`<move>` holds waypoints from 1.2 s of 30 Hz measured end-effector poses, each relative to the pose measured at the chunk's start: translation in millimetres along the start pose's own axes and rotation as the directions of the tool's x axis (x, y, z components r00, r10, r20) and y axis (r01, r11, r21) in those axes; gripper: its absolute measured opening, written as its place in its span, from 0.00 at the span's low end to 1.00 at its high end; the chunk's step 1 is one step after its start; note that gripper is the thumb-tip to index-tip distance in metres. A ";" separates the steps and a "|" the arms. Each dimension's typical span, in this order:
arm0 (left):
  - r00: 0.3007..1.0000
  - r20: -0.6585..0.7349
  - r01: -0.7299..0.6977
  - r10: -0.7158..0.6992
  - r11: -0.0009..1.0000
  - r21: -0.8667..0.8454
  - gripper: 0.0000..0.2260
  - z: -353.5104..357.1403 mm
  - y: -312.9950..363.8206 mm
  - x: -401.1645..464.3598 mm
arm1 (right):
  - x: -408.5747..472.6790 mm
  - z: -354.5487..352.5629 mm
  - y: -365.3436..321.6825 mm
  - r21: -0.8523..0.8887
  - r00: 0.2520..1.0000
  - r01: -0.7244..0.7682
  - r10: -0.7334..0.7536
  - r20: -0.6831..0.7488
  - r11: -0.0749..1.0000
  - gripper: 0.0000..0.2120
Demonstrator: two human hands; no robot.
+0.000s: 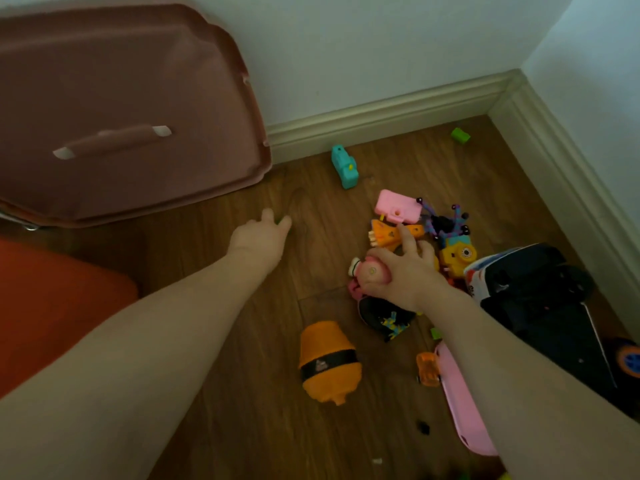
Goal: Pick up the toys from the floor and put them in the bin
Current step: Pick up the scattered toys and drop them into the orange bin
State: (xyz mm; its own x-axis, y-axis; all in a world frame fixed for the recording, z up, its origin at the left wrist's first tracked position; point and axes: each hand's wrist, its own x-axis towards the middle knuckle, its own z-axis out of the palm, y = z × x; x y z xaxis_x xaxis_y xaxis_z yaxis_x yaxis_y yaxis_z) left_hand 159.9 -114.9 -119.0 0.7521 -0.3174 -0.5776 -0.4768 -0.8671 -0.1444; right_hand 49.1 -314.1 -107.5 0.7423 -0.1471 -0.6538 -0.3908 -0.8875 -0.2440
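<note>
On wood floor (242,427), right hand (405,275) grips pink toy (372,271).

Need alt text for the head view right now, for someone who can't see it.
The right hand grips a pink round toy at the edge of a toy pile on the wooden floor, while the left hand pinches a small green piece. A pink bin lid leans against the wall.

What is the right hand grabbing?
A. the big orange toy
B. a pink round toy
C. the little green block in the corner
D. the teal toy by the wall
B: the right hand has its fingers curled over the pink round toy, beside the toy pile.
</note>
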 end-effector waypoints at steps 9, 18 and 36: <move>0.983 -0.169 -0.114 0.075 0.966 -0.233 0.21 31.1 -1.8 -33.0 | -24.8 35.2 -0.6 0.096 0.954 0.042 -0.012 -0.300 0.994 0.26; 0.967 -0.248 -0.230 0.059 0.620 -0.750 0.19 4.4 12.5 -85.9 | -56.3 45.7 -31.2 0.546 0.846 0.116 0.206 -0.492 0.830 0.23; 0.842 -0.464 -0.222 -0.273 0.609 -0.762 0.13 12.0 -228.1 -300.1 | -199.3 -22.7 -293.9 0.991 0.869 -0.078 -0.494 0.014 -0.108 0.23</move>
State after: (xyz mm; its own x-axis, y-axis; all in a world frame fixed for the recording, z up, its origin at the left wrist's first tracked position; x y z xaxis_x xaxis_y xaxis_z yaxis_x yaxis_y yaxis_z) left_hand 37.5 182.8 77.6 0.9752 -0.2086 -0.0739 -0.1109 -0.7496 0.6526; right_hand 28.4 -33.9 110.8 0.8306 0.3165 -0.4582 -0.5549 0.5404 -0.6325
